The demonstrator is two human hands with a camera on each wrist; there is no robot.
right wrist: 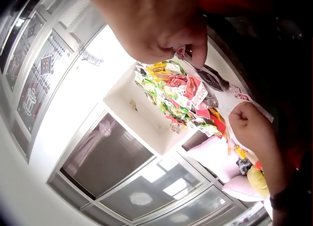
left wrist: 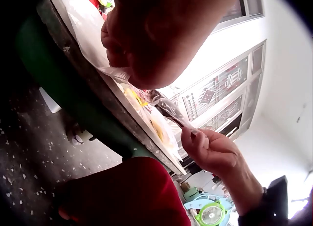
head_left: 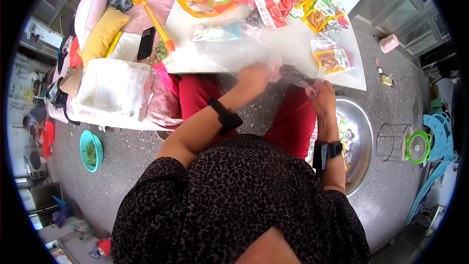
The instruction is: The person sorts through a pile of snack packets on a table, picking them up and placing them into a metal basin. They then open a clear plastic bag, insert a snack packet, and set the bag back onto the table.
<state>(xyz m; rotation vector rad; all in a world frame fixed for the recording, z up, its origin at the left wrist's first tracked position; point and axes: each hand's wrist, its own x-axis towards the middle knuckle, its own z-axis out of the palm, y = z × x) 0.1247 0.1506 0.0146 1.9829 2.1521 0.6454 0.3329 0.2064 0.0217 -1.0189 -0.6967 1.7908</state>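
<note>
While right fingers (left wrist: pixel 195 146) pinch the dark packet (head_left: pixel 294 76) | left fingers (right wrist: pixel 245 109) grip its other end

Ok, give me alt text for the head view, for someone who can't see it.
A person's right hand holds a clear plastic packet with dark contents, the left hand at its other end, beside a white table heaped with colourful plastic packets; a round silver metal basin stands right.

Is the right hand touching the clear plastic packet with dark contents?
Touching: the left-wrist view shows the right hand pinching the packet at one end.
</note>
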